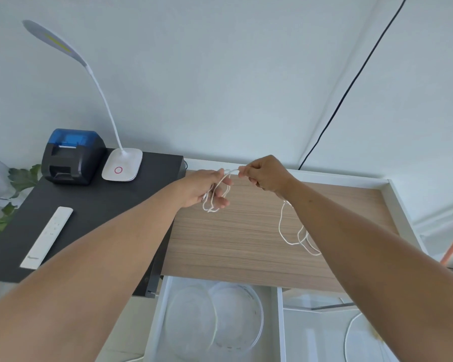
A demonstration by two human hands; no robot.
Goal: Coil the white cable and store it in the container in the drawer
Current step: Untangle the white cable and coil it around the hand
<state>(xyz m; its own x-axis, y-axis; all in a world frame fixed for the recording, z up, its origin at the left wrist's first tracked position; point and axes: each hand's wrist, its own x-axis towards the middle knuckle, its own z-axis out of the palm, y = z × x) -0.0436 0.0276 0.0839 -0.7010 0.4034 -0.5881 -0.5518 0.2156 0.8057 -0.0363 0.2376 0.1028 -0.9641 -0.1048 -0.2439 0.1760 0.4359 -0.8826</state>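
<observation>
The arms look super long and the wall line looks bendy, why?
Head view: the wide-angle lens stretches both forearms near the bottom edge and bows the black wall wire. Soft, even daylight, faint shadows. The thin white cable stays sharp; the clear round container in the open white drawer looks hazy.

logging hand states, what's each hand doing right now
Left hand: fingers spread, loops of the white cable wound around them.
Right hand: closed, pinching the cable between the hands; the slack hangs below its wrist.
</observation>
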